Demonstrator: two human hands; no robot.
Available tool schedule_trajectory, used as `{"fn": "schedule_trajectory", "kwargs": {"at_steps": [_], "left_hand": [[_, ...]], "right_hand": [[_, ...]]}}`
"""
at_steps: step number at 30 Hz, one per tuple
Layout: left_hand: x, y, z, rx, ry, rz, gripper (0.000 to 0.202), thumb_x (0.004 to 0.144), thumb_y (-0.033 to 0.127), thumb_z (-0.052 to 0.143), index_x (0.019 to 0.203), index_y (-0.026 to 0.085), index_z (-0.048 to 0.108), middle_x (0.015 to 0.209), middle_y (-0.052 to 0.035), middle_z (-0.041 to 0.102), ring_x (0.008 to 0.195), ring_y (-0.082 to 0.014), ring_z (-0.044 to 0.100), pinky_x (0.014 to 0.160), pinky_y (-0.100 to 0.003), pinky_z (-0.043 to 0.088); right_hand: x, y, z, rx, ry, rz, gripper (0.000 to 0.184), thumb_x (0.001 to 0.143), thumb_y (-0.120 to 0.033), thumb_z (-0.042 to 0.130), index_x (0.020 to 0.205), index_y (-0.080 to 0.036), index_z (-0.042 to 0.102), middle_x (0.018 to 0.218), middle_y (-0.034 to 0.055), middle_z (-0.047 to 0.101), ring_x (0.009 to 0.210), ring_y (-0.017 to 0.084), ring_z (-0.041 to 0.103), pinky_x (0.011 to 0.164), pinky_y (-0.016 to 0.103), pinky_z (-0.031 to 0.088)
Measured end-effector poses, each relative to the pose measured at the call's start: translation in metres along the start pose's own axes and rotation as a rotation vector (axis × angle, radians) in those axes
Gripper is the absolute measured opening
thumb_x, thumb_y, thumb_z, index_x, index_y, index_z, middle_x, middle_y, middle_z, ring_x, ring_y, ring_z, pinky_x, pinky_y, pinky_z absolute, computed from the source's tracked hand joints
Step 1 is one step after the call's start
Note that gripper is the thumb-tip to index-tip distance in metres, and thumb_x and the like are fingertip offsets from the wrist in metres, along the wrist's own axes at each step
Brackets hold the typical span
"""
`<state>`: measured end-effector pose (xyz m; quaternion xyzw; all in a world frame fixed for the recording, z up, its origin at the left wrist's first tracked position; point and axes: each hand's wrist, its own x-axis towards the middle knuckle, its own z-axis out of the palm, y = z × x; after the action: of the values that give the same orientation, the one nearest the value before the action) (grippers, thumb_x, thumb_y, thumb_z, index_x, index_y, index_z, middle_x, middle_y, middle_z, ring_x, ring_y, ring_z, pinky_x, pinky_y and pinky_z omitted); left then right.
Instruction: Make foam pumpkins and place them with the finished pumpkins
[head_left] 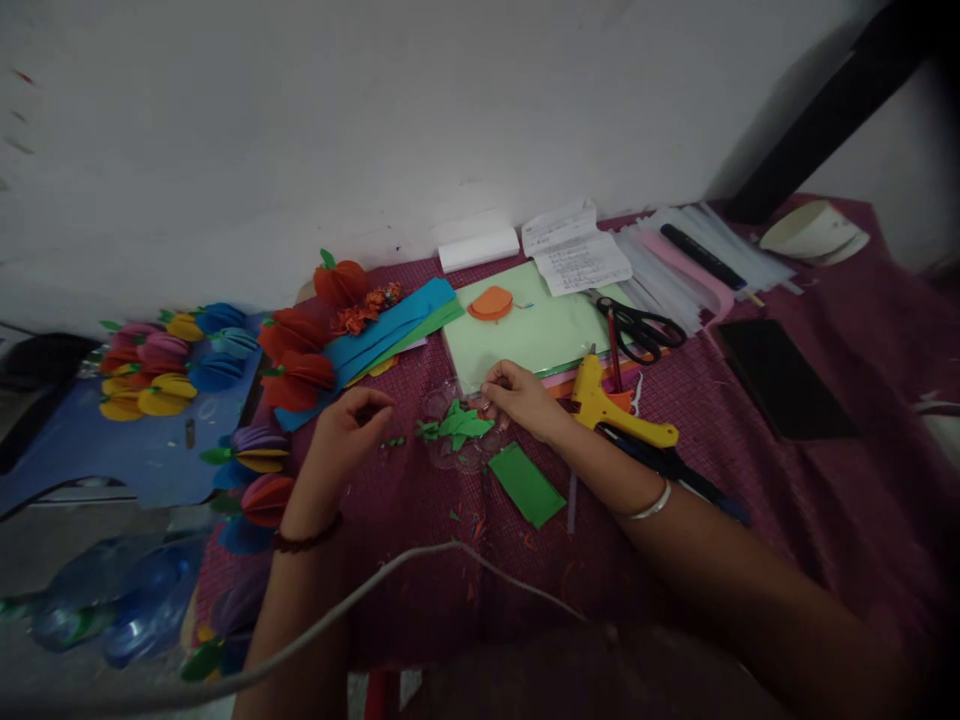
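My left hand [349,432] hovers over the cloth left of a clear scalloped plastic tray [469,462], thumb and fingers curled together; whether anything is between them I cannot tell. My right hand [521,398] is at the tray's upper right edge with thumb and forefinger pinched, and what they hold, if anything, is too small to make out. Green paper leaf pieces [461,425] lie heaped in the tray. Tiny green bits [393,442] are just below my left fingertips. A stack of green paper rectangles [527,485] rests below my right wrist.
A yellow glue gun [611,405], black-handled scissors [645,330] and a dark phone-like slab [784,378] lie to the right. Pale green sheets [532,325] sit behind the tray. Paper pumpkins [300,370] stand at left. A white cable [360,590] crosses the foreground.
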<state>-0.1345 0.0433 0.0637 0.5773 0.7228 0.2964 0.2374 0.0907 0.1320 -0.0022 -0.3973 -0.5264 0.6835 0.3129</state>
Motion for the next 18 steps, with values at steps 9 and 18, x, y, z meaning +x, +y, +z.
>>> {"fn": "schedule_trajectory", "kwargs": {"at_steps": [9,18], "left_hand": [[-0.022,-0.034,0.002,0.408,-0.193,0.114,0.026,0.074,0.015,0.047,0.092,0.018,0.065,0.092,-0.0078,0.062,0.085,-0.0208,0.058,0.077,-0.033,0.045],[-0.021,-0.039,0.009,0.490,-0.092,0.020,0.009,0.074,0.018,0.049,0.065,0.019,0.052,0.070,-0.0022,0.054,0.067,-0.0173,0.051,0.064,-0.029,0.038]], "right_hand": [[0.001,0.000,0.001,0.022,0.016,0.032,0.011,0.081,-0.016,0.053,0.078,-0.020,0.043,0.056,-0.0054,0.060,0.045,0.009,0.058,0.033,0.015,0.043],[0.000,-0.002,0.001,0.020,0.019,0.022,0.013,0.081,-0.017,0.056,0.076,-0.020,0.043,0.054,-0.0055,0.060,0.043,0.010,0.057,0.034,0.015,0.042]]}}
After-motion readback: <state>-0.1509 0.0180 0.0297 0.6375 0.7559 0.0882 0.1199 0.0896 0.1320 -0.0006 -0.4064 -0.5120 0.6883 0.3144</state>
